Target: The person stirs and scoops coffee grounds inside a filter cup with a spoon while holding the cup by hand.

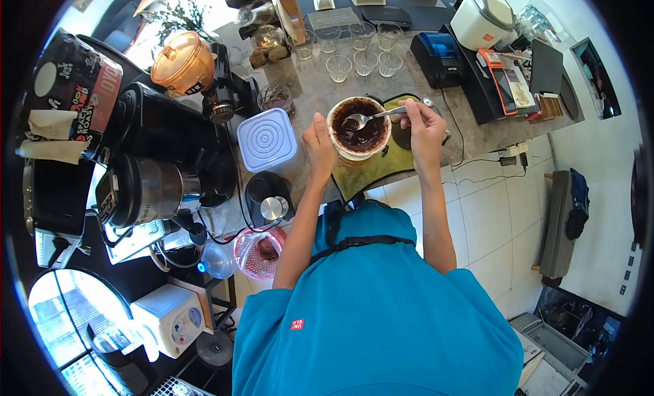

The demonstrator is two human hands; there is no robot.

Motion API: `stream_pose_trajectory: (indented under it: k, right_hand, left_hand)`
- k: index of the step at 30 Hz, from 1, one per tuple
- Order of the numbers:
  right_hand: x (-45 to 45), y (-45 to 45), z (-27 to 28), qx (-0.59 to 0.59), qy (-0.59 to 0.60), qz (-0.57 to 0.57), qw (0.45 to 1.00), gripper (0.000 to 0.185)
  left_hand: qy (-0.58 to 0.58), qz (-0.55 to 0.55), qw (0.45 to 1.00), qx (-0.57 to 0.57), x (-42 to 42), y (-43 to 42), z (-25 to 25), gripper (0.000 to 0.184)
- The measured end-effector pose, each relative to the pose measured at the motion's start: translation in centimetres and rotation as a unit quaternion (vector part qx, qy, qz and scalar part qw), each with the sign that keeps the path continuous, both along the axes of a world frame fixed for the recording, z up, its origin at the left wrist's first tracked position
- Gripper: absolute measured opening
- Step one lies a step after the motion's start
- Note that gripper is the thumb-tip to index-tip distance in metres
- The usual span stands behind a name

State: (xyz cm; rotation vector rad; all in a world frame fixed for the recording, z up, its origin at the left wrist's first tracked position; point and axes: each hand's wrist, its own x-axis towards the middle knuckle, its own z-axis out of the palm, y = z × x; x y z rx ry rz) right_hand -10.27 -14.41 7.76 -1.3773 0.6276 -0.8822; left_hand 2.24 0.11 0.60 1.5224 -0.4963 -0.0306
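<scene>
A round white bowl-like vessel (359,155) stands on an olive-green cloth (361,177) at the counter's front. Dark brown, wet-looking residue that resembles coffee grounds coats its inside. My right hand (424,127) pinches the handle of a metal spoon (357,121), whose bowl is inside the vessel over the brown residue. On the opposite side, my left hand (320,149) is against the vessel's left wall and seems to steady it; some of its fingers are hidden.
Left of the vessel are a lidded plastic container (267,140) and a black grinder-like device (269,195). Several clear glasses (338,68) stand behind. A blue-black printer (436,59) is at the back right, its cable (455,117) running over the counter edge. A pink bin (259,253) stands below left.
</scene>
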Motion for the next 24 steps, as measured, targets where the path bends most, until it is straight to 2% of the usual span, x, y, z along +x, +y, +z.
stream_pose_trajectory:
  k: [5,10,14,16,17,19,23,24]
  right_hand:
    - [-0.4,-0.2,2.2,-0.076,0.001,0.011,0.997,0.026]
    - [0.2,-1.0,2.0,-0.196,0.095,0.016,0.976,0.024]
    - [0.8,-2.6,0.4,-0.172,0.128,0.065,0.975,0.023]
    - [1.1,-3.3,-0.2,-0.085,0.109,0.106,0.985,0.023]
    - [1.1,-3.7,-0.6,-0.079,0.111,0.112,0.984,0.023]
    - [1.3,-4.1,0.1,-0.015,0.050,0.138,0.989,0.023]
    - [1.3,-5.1,1.0,0.004,0.012,0.172,0.985,0.024]
    - [1.3,-5.2,1.6,-0.026,0.031,0.176,0.984,0.024]
  left_hand:
    - [0.007,0.000,1.000,-0.002,-0.1,0.0,0.0,0.055]
    - [-0.001,0.013,1.000,0.013,-0.1,0.0,0.0,0.054]
    - [0.016,0.007,1.000,0.008,-0.1,0.3,-0.4,0.055]
    - [0.003,0.022,1.000,0.022,0.0,0.3,-0.6,0.055]
    - [0.005,0.027,0.999,0.027,0.0,0.4,-0.7,0.055]
    - [0.012,0.034,0.999,0.017,-0.1,0.2,-0.4,0.053]
    - [0.012,0.048,0.999,0.010,-0.3,0.1,0.1,0.053]
    - [0.020,0.040,0.999,0.001,-0.2,0.2,0.0,0.053]
